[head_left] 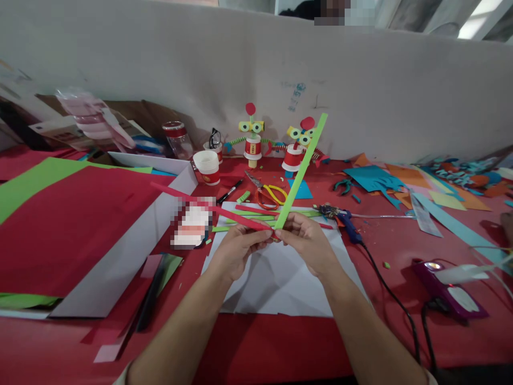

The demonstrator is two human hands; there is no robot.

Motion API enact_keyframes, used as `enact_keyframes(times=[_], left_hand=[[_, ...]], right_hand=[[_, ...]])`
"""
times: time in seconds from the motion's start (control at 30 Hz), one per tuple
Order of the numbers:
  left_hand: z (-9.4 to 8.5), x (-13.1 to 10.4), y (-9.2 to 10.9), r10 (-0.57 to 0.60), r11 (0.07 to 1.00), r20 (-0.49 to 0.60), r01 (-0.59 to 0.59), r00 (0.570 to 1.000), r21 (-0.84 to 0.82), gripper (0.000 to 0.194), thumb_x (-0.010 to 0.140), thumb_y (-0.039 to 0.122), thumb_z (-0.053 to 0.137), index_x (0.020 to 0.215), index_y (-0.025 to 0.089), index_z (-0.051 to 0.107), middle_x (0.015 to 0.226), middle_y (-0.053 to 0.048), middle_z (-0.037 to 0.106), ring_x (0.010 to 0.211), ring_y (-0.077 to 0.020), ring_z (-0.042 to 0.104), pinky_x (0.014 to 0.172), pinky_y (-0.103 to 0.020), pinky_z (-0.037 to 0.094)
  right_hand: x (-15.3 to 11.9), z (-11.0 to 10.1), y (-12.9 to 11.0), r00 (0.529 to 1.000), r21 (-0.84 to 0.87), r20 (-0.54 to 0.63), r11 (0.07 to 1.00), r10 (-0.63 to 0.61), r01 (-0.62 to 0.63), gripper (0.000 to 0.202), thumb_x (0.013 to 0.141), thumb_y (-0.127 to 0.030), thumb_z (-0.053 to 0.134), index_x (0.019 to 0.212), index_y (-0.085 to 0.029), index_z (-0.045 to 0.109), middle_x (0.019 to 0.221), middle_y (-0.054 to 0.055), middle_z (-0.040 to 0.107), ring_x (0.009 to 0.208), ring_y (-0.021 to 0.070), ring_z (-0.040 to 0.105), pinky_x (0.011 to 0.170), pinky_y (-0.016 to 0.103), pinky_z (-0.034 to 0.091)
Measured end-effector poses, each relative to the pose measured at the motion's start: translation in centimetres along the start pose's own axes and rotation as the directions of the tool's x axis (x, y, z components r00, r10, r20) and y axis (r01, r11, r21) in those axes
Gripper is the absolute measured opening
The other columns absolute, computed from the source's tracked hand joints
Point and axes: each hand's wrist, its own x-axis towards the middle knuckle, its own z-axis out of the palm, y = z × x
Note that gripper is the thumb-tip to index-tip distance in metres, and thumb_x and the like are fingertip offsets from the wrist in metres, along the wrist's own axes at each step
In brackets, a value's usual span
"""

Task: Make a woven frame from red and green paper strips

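Over a white sheet [280,283], my two hands meet with their fingertips close together. My left hand [242,246] pinches a red paper strip [216,209] that stretches away to the upper left. Between the fingers of my right hand [302,238] is a green paper strip [302,171], rising up and to the right. The two strips come together at an angle at the fingertips; whether they are stuck to each other I cannot tell. Just behind the hands, more green strips [312,213] and red strips lie on the sheet.
Scissors [276,195], a black marker [230,191] and paper cups [207,163] sit behind. Two paper-cup figures [253,144] stand by the wall. A glue gun [348,224] with a cord and a purple power strip [451,294] lie right. A box with coloured paper [88,224] occupies the left.
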Motion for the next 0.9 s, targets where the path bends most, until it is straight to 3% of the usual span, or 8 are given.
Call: enact_keyframes(times=[0.27,0.67,0.9], left_hand=[[0.33,-0.27,-0.07,-0.066,0.998,-0.061,0.065,0.996,-0.019,0.013,0.063,0.025,0.077,0.07,0.016,0.072,0.065,-0.003,0.068,0.063,-0.0118,0.061,0.064,-0.024,0.046],[0.66,-0.39,0.03,0.014,1.0,-0.08,-0.014,0.997,0.007,0.009,0.062,0.02,0.075,0.067,0.014,0.072,0.063,-0.004,0.067,0.058,-0.0099,0.055,0.057,-0.023,0.043],[0.84,-0.17,0.14,0.002,0.998,-0.162,-0.013,0.987,-0.068,0.011,0.057,0.019,0.077,0.065,0.013,0.072,0.069,-0.007,0.071,0.067,-0.0144,0.062,0.068,-0.026,0.049]], right_hand=[[0.24,-0.35,0.39,1.0,-0.004,0.004,1.0,0.02,-0.02,0.019,0.064,-0.02,0.069,0.081,-0.018,0.063,0.073,0.0,0.065,0.065,0.0115,0.056,0.059,0.024,0.043],[0.52,-0.22,0.57,0.999,0.0,0.043,1.0,-0.012,0.012,0.017,0.065,-0.02,0.067,0.082,-0.02,0.065,0.074,-0.001,0.064,0.069,0.0129,0.056,0.062,0.025,0.043],[0.31,-0.01,0.25,0.999,-0.028,-0.029,0.999,0.028,-0.029,0.025,0.063,-0.022,0.067,0.087,-0.019,0.067,0.073,0.001,0.066,0.069,0.0139,0.059,0.062,0.026,0.044]])
